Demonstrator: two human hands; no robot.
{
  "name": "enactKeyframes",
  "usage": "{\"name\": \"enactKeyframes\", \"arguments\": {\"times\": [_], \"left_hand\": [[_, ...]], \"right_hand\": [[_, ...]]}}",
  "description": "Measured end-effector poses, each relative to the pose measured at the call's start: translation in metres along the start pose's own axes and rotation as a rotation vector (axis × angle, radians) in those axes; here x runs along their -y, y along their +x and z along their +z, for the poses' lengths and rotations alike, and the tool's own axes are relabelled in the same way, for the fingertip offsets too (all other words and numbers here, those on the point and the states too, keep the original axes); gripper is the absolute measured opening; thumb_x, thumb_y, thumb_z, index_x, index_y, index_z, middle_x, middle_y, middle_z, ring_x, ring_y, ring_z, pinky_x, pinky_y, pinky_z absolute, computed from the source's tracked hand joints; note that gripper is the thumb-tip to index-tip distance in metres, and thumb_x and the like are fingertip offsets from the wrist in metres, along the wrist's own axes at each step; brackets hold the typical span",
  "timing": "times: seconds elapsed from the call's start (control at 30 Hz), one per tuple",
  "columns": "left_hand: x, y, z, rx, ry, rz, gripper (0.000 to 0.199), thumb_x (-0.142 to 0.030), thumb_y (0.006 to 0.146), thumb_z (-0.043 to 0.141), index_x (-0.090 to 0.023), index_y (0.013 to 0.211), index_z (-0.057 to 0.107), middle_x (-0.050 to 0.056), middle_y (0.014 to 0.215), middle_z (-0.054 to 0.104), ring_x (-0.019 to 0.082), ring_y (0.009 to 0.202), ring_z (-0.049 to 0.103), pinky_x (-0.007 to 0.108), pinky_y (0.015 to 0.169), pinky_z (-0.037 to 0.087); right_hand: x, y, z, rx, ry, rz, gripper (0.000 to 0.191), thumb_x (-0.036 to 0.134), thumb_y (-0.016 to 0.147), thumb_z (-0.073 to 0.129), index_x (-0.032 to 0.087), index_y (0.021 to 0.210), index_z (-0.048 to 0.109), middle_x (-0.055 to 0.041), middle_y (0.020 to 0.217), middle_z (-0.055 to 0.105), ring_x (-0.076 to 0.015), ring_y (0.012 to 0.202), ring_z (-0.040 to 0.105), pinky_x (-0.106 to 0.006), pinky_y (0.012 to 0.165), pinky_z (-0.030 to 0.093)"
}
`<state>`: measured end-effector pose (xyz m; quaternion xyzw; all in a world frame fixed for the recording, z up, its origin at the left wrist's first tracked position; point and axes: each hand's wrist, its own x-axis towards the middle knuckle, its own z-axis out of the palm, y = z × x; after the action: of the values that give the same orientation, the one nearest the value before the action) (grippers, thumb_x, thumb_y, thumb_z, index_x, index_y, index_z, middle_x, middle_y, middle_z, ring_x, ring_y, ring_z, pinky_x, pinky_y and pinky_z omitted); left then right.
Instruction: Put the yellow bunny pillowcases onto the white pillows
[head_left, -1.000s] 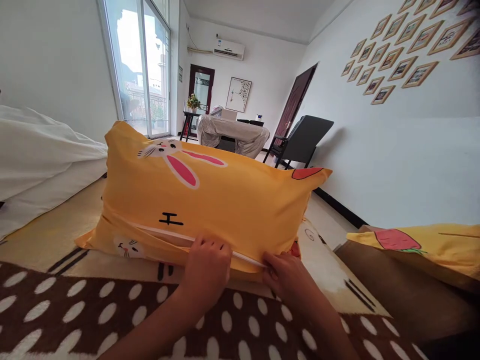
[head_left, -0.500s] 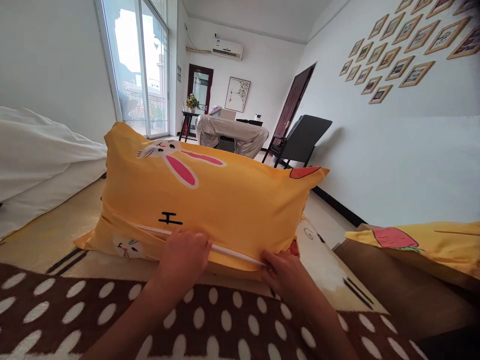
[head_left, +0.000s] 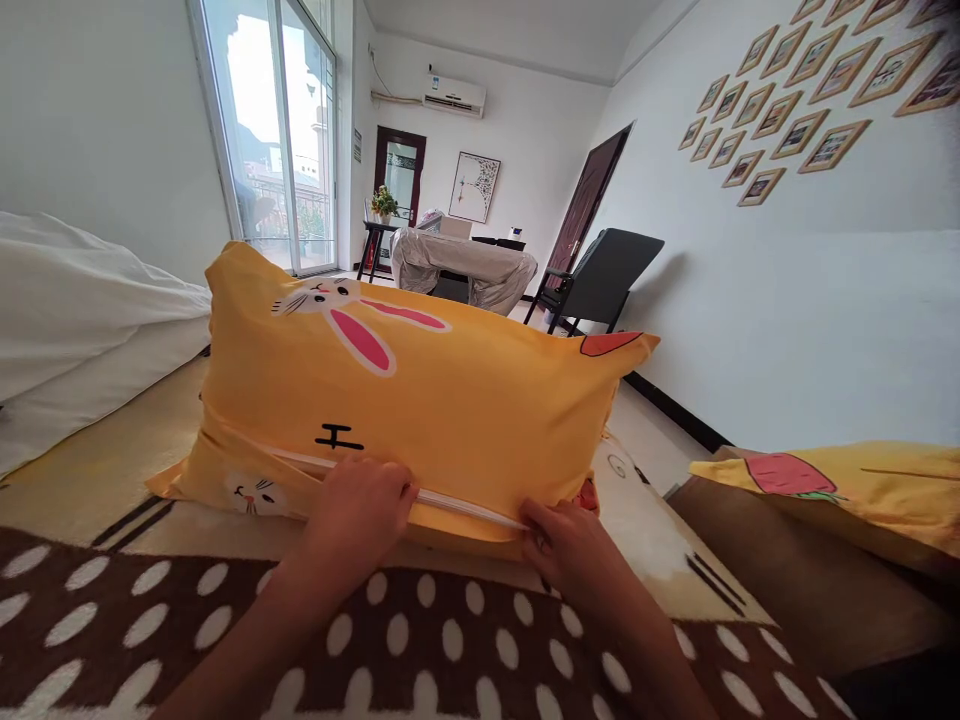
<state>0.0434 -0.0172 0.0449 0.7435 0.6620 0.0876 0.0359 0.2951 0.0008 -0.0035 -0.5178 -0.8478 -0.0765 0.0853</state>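
A yellow pillowcase (head_left: 450,400) with a rabbit print, plump with a pillow inside, stands on its long side in front of me. A white zipper (head_left: 469,508) runs along its lower part. My left hand (head_left: 367,515) is closed over the zipper near the middle; its fingertips, and any pull tab in them, are hidden. At the zipper's right end, my right hand (head_left: 566,540) pinches the pillowcase edge. Between my hands the zipper line looks closed, while left of my left hand the cloth folds apart along it.
Beneath lies a brown and cream blanket (head_left: 397,635) with white spots. White bedding (head_left: 90,320) is bunched at the left. Another yellow printed cloth (head_left: 892,490) rests on a brown surface at the right. A covered table (head_left: 465,255) and a dark chair (head_left: 607,275) stand farther back.
My left hand has slid a little to the left along the zipper, baring more of it between my hands. My right hand and the pillowcase have stayed almost still.
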Motion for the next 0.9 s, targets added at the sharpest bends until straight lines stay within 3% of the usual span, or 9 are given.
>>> {"name": "enactKeyframes", "arguments": {"times": [0.9], "left_hand": [[0.011, 0.001, -0.008, 0.031, -0.103, -0.001, 0.029, -0.027, 0.089, 0.046, -0.019, 0.089, 0.073, 0.008, 0.091, 0.072, 0.026, 0.090, 0.063, 0.035, 0.076, 0.040]], "right_hand": [[0.001, 0.000, -0.001, 0.009, 0.028, 0.006, 0.009, 0.013, 0.075, 0.045, 0.019, 0.069, 0.047, -0.0016, 0.063, 0.057, -0.0146, 0.062, 0.051, -0.024, 0.058, 0.025]]}}
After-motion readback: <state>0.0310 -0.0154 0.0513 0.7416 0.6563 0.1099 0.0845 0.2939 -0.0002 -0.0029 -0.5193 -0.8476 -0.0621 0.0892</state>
